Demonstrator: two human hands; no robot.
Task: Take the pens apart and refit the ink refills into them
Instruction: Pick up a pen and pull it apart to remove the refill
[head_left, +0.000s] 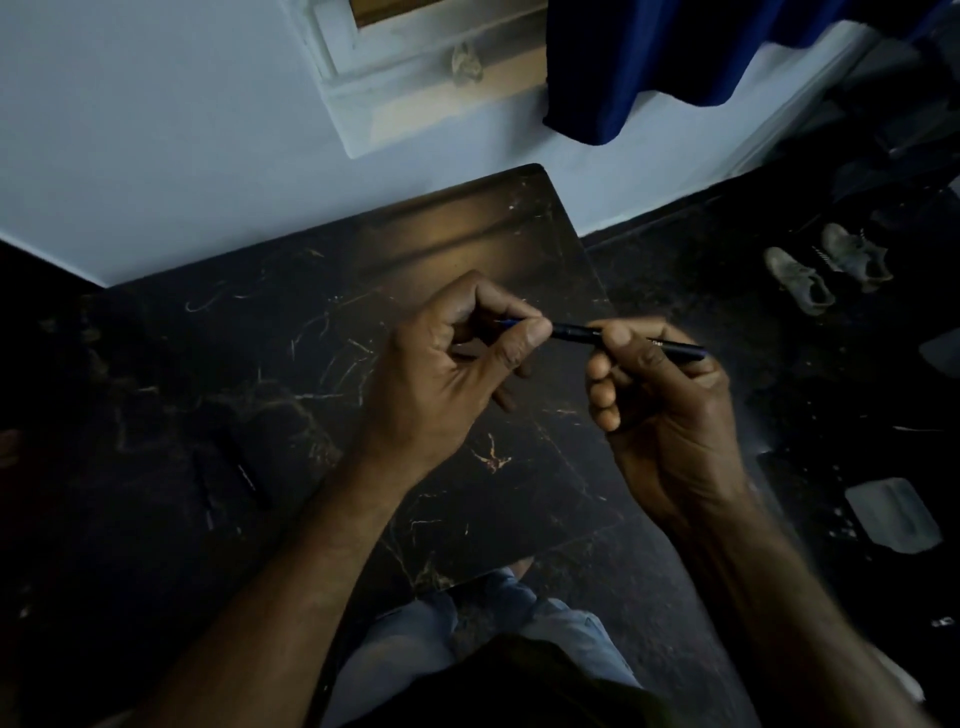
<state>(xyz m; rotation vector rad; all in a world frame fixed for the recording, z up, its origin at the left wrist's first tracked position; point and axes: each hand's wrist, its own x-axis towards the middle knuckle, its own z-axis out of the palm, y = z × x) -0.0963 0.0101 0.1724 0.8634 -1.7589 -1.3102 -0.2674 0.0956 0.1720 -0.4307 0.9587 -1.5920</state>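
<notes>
Two hands, one pen (571, 331), held over the table (311, 364)

The left hand (447, 364) pinches the pen's blue end between thumb and forefinger. The right hand (665, 410) grips the dark barrel, thumb on top and fingers curled beneath. The pen hangs roughly level above the table's right edge. Dark shapes (223, 478) lie at the table's left, perhaps more pens, but it is too dim to tell.
</notes>
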